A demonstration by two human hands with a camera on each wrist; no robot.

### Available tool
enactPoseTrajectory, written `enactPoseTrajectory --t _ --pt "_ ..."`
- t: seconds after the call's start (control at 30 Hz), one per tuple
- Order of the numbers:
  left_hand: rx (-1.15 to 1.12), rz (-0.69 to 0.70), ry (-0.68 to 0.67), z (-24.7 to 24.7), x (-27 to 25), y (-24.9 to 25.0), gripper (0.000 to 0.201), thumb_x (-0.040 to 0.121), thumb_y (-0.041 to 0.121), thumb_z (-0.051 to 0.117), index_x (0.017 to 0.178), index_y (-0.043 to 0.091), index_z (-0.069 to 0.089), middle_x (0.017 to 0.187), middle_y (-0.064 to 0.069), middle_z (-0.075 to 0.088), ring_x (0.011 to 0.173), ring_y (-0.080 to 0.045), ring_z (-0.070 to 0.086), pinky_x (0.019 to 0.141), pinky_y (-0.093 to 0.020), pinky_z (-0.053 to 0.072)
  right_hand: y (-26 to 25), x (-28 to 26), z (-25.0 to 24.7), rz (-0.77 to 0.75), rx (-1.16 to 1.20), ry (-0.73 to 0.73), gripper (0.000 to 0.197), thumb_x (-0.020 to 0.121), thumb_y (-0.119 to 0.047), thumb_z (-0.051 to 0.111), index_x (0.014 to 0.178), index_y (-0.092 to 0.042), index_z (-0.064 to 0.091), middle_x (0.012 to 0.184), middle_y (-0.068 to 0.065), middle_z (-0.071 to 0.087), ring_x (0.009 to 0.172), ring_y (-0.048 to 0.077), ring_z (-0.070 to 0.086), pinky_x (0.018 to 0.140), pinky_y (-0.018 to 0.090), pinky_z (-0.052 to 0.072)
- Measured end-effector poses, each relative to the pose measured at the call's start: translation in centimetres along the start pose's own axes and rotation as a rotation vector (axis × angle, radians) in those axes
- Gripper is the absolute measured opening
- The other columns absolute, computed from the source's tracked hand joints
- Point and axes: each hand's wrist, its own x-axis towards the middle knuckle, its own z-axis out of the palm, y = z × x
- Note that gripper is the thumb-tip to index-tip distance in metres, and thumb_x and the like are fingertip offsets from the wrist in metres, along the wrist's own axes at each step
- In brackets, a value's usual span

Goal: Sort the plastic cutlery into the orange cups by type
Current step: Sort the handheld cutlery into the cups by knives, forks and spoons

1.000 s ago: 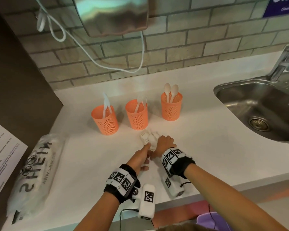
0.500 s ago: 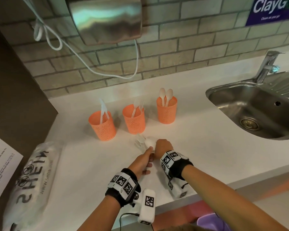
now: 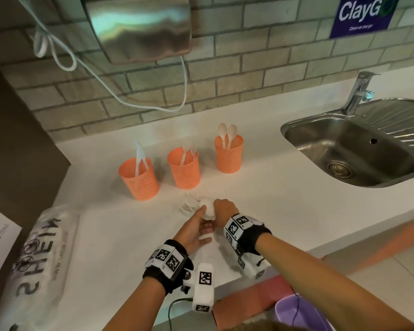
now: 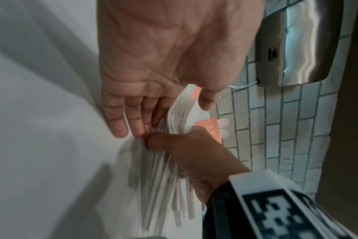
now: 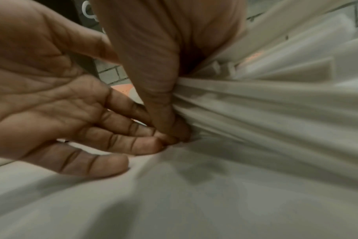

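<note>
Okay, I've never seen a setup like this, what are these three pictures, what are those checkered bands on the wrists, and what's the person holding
No machine here: a person works with bare hands, wearing three cameras. The wide picture comes from a head camera looking down at a white counter. The other two come from cameras strapped to each wrist, looking along the hand; the checkered bands are part of those wrist straps.

On the counter stand three orange mesh cups: the left cup holds what look like knives, the middle cup what seem to be forks, and the right cup two spoons. A plastic bag lies at the left and a steel sink sits at the right.

The right hand grips a bundle of white plastic cutlery against the counter. The left hand reaches in with nearly straight fingers touching the handles.
</note>
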Motion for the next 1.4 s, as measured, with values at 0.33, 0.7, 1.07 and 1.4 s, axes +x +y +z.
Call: enactPoseTrajectory --t 0.33,0.7,1.07,1.4 --pt "0.063 0.063 0.052 -2.0 -1.5 -1.3 0.033 0.095 0.042 0.042 0.086 0.014 0.055 0.08 -0.001 0.053 0.073 -0.013 0.048 0.066 -0.026 0.041 -0.2 -0.9 -0.7 -0.071 -0.136 -0.07 0.056 0.073 -0.013 0.073 0.119 -0.001 0.043 0.119 0.016 0.058 0.108 0.031 0.058 0.086 0.034 0.048" --pt "0.652 0.412 0.156 -7.3 -6.7 -5.8 0.028 0.094 0.027 0.05 0.121 0.018 0.054 0.116 0.003 0.055 0.109 -0.012 0.053 0.094 -0.023 0.039 0.9 -2.5 -0.5 -0.06 0.026 -0.001 0.051 0.078 -0.015 0.065 0.12 -0.003 0.041 0.117 0.017 0.058 0.106 0.033 0.057 0.084 0.035 0.046" --pt "1.063 0.749 0.559 -15.6 -10.8 -14.3 0.055 0.09 0.06 0.025 0.11 0.021 0.057 0.112 -0.021 0.064 0.099 -0.024 0.053 0.097 -0.013 0.031 5.8 -6.2 -3.1 -0.041 1.128 0.477 0.026 0.073 0.006 0.07 0.091 -0.011 0.062 0.087 0.008 0.066 0.083 0.02 0.065 0.078 0.034 0.051" --pt "1.149 0.917 0.759 -14.2 -9.9 -15.3 0.045 0.092 0.04 0.022 0.106 0.016 0.058 0.107 -0.018 0.068 0.089 -0.02 0.052 0.094 -0.013 0.027 6.8 -8.6 0.5 -0.076 1.269 0.784 0.049 0.061 -0.005 0.074 0.106 0.001 0.055 0.089 0.005 0.066 0.082 0.016 0.065 0.072 0.023 0.055"
